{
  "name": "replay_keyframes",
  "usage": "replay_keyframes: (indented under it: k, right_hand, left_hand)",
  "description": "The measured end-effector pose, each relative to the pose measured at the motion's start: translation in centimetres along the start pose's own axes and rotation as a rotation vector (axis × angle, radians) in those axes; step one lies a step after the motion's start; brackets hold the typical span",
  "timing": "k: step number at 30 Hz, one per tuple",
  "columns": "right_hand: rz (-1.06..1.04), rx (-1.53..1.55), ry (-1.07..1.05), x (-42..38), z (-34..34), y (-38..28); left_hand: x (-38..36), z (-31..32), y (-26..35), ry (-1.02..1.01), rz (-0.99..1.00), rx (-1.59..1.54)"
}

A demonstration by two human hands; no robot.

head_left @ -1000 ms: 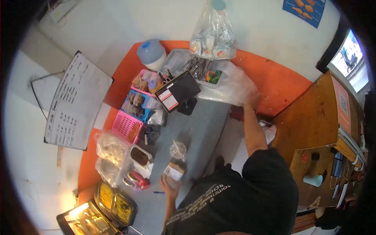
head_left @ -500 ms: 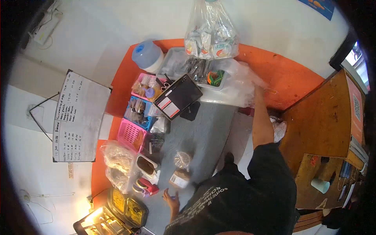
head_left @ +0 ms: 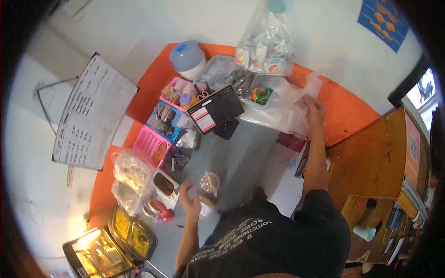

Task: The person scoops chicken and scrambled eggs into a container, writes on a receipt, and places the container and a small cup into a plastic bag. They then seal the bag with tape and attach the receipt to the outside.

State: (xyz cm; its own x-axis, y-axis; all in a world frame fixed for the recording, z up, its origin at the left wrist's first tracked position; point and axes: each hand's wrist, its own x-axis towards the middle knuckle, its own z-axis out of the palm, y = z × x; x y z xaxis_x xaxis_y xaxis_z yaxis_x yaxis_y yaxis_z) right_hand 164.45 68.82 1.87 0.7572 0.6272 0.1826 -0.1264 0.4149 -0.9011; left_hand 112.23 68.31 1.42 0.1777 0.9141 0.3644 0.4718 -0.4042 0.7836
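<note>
My right hand (head_left: pixel 314 106) is closed on the edge of a clear plastic bag (head_left: pixel 300 124), over a stack of flat clear bags (head_left: pixel 264 114) at the far end of the grey counter. My left hand (head_left: pixel 189 201) is raised above the counter, fingers apart and a little blurred, with nothing seen in it. Beside it is a small brown and white box (head_left: pixel 207 199), partly covered by the hand. Just beyond the box stands a clear-wrapped bundle (head_left: pixel 210 182).
A tablet (head_left: pixel 215 110) stands on the grey counter (head_left: pixel 232 153). Pink (head_left: pixel 149 144) and blue (head_left: pixel 157 128) baskets line the wall side. A tape dispenser (head_left: pixel 158 211), a lit warmer case (head_left: pixel 99 255) and a tray of yellow food (head_left: pixel 132 231) are near my left side. Snack packs (head_left: pixel 266 55) hang above.
My left hand has moved forward from the near counter to beside the small box. My right hand has drawn the clear bag's edge upward. The view has shifted.
</note>
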Motion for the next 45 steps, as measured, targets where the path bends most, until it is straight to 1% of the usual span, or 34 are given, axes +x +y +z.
replay_keyframes:
  k: [1, 2, 3, 4, 5, 6, 7, 9, 10, 11, 13, 15, 17, 18, 20, 21, 23, 25, 26, 27, 29, 31, 33, 34, 35, 36, 37, 38, 39, 40, 41, 42, 43, 45]
  right_hand:
    - [0.043, 0.087, -0.138, -1.2, 1.7, -0.2]
    - [0.090, 0.172, -0.275, -2.6, 3.5, -0.5]
    - [0.068, 0.129, -0.448, -5.2, 6.5, -1.3]
    - [0.045, 0.085, -0.607, -8.2, 9.7, -2.4]
    - [0.404, -0.178, -0.668, -10.5, 11.7, -3.3]
    - [0.313, -0.137, -0.814, -12.8, 14.0, -4.5]
    - [0.210, -0.091, -0.965, -14.4, 15.8, -5.3]
    - [0.231, -0.038, -0.968, -15.9, 16.6, -5.7]
    - [0.262, 0.021, -0.973, -16.4, 16.4, -5.8]
    - [0.267, 0.022, -0.964, -16.4, 15.8, -6.1]
    - [-0.029, -0.339, -0.794, -15.6, 13.9, -6.9]
    - [0.104, -0.083, -0.574, -15.0, 12.6, -7.1]
    - [0.148, -0.041, -0.496, -15.0, 11.3, -8.2]
    - [0.156, -0.042, -0.519, -15.3, 11.6, -8.5]
    - [0.081, 0.169, -0.480, -16.2, 12.2, -9.4]
    - [0.087, 0.165, -0.502, -16.6, 12.5, -10.0]
    - [0.131, 0.072, -0.513, -17.6, 13.2, -11.4]
    - [0.129, 0.046, -0.496, -19.4, 14.8, -13.6]
    - [0.129, 0.021, -0.458, -20.4, 15.4, -14.3]
    - [0.130, 0.020, -0.471, -21.1, 15.7, -14.6]
    - [0.117, -0.012, -0.458, -22.2, 15.3, -15.4]
    - [0.080, -0.018, -0.461, -23.5, 14.8, -15.8]
    - [0.036, -0.025, -0.454, -24.8, 13.7, -16.7]
    - [0.026, -0.186, -0.414, -25.5, 12.8, -17.3]
    - [0.015, -0.345, -0.365, -26.1, 11.9, -18.0]
    - [-0.002, -0.354, -0.347, -26.3, 10.4, -17.5]
    - [-0.143, -0.792, -0.283, -26.6, 8.4, -16.2]
    - [-0.276, -1.234, -0.190, -27.1, 6.9, -16.2]
    - [-0.312, -1.264, -0.138, -29.0, 7.7, -18.1]
    - [-0.351, -1.301, -0.067, -31.4, 9.2, -19.8]
    - [-0.430, -1.184, -0.248, -32.8, 8.8, -20.0]
    - [-0.500, -1.072, -0.431, -33.8, 8.1, -19.4]
    - [-0.378, -0.821, -0.673, -35.1, 8.2, -18.8]
    - [-0.252, -0.794, -0.824, -38.5, 8.1, -18.5]
  left_hand:
    - [1.8, 1.4, -0.1, -0.181, 0.021, -0.101]
    - [4.0, 2.9, 2.8, -0.323, -0.029, -0.231]
    - [5.6, 5.1, 5.1, -0.364, -0.029, -0.521]
    - [7.1, 7.3, 6.8, -0.388, -0.117, -0.794]
    - [8.2, 8.8, 7.5, -0.461, -0.311, -1.048]
    - [8.3, 9.6, 7.9, -0.533, -0.517, -1.299]
    - [7.7, 9.9, 7.3, -0.542, -0.529, -1.301]
    - [7.8, 10.6, 5.9, -0.569, -0.678, -1.229]
    - [7.3, 9.8, 5.5, -0.556, -0.582, -1.171]
    - [6.7, 9.1, 4.9, -0.563, -0.591, -1.169]
    - [5.8, 7.6, 2.8, -0.410, -0.691, -1.093]
    - [5.0, 6.0, 1.7, -0.371, -0.739, -1.150]
    - [3.8, 4.5, 2.5, -0.288, -0.702, -1.030]
    - [3.6, 4.0, 2.7, -0.357, -0.640, -0.887]
    - [2.9, 3.4, 3.5, -0.369, -0.673, -0.927]
    - [2.6, 3.1, 4.2, -0.407, -0.700, -0.962]
    - [1.6, 3.5, 3.0, -0.348, -0.661, -1.093]
    - [1.2, 2.1, 4.3, -0.308, -0.485, -1.317]
    - [1.2, 0.7, 4.6, -0.465, -0.440, -1.583]
    - [0.8, -0.5, 4.8, -0.453, -0.434, -1.587]
    - [-0.1, -2.6, 5.3, -0.612, -0.339, -1.552]
    - [-1.5, -4.0, 6.2, -0.555, -0.291, -1.483]
    - [-2.3, -5.4, 6.5, -0.565, -0.366, -0.728]
    - [-2.8, -5.5, 6.5, -0.572, -0.357, -0.738]
    - [-3.4, -5.5, 6.5, -0.457, -0.285, -0.791]
    - [-3.9, -5.4, 6.6, -0.348, -0.211, -0.844]
    - [-4.4, -5.9, 7.1, -0.375, -0.197, -0.857]
    - [-4.9, -7.0, 7.9, -0.387, -0.205, -0.578]
    - [-5.0, -7.8, 8.9, -0.395, -0.184, -0.309]
    - [-5.4, -8.7, 10.3, -0.518, -0.073, -0.215]
    - [-5.9, -8.9, 11.4, -0.631, 0.060, -0.123]
    - [-6.5, -8.0, 12.0, -0.623, 0.306, -0.204]
    - [-7.2, -7.1, 12.5, -0.612, 0.533, -0.291]
    - [-8.7, -5.4, 13.3, -0.763, 0.540, -0.376]
